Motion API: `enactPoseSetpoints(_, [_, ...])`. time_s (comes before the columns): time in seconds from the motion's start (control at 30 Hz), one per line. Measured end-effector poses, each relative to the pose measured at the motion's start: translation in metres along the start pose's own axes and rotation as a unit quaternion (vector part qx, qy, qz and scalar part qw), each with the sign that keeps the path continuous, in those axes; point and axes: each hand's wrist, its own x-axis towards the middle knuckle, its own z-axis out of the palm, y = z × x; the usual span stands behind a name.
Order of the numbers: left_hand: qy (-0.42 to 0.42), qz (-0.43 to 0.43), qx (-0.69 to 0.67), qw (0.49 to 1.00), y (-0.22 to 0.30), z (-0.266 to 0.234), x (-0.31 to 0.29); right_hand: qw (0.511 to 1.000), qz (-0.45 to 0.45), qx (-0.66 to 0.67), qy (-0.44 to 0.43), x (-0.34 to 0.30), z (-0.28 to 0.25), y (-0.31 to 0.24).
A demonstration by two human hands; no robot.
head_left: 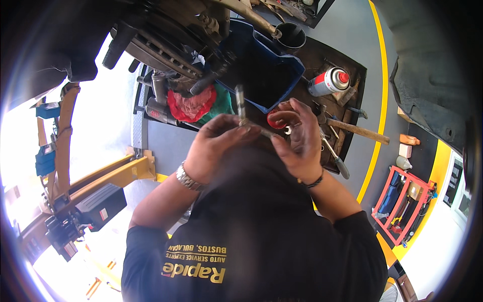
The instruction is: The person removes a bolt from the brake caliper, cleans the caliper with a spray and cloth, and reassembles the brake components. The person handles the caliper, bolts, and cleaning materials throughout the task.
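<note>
My left hand (216, 143) is closed, its thumb and fingertips pinching a slim metal pin (240, 103) that stands up from the grip. A thin bar-like piece (265, 132) reaches from those fingertips toward my right thumb; I cannot make out whether it belongs to the pin. My right hand (301, 138) is raised beside it, palm turned inward, its fingers curved and apart. Behind the right fingers shows a round red thing (276, 120), partly hidden, with the pale end of what looks like a wrench (288, 130). Both hands have dark smudges.
Beyond my hands, a dark work tray (358, 75) carries a blue bin (297, 63), a spray can (327, 82), a wooden-handled hammer (357, 130) and a ratchet (341, 165). Red cloth (193, 104) lies left. Vehicle parts (166, 55) hang above left. A red tool cart (402, 206) stands right.
</note>
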Motion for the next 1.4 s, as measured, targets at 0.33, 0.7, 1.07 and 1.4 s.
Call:
enactPoseSetpoints(0.33, [-0.069,-0.078,-0.181,0.978,-0.026,0.013,0.022,0.908,-0.248,-0.337,0.009,0.014,0.012,0.003])
enactPoseSetpoints(0.7, [-0.061,-0.004,-0.151,0.987,0.004,0.042,0.049,0.934,-0.221,-0.272,0.064,0.047,0.004,-0.005])
enactPoseSetpoints(1.07, [-0.085,0.05,-0.182,0.978,0.012,0.072,0.073,0.994,-0.045,-0.087,0.045,0.084,-0.023,-0.017])
enactPoseSetpoints(1.4, [-0.061,0.026,-0.211,0.975,0.006,0.06,0.073,1.0,0.006,0.001,-0.001,0.097,-0.031,-0.014])
